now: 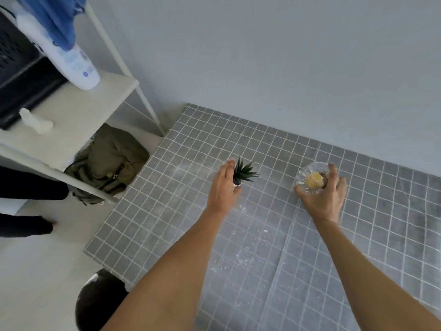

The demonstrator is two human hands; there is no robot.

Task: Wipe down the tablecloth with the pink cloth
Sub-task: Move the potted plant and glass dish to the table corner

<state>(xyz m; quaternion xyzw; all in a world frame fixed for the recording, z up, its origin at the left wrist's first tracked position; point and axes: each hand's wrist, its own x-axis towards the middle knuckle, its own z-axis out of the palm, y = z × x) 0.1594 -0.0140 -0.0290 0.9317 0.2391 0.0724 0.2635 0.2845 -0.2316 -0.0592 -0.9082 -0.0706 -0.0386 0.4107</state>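
Note:
A grey tablecloth (pixel 274 235) with a white grid covers the table; white powder and crumbs are scattered across its middle. My left hand (pixel 223 187) wraps around a small potted plant (pixel 243 172) with spiky green leaves in a white pot. My right hand (pixel 324 194) grips the rim of a clear glass bowl (pixel 310 176) that holds something yellow. Both objects stand on the tablecloth toward the back. No pink cloth is in view.
A white shelf unit (pixel 71 123) stands to the left with a black crate, a white bottle and blue fabric. An olive backpack (pixel 109 161) lies on the floor beneath it. A dark round bin (pixel 95 304) sits by the table's near left corner. A grey wall runs behind.

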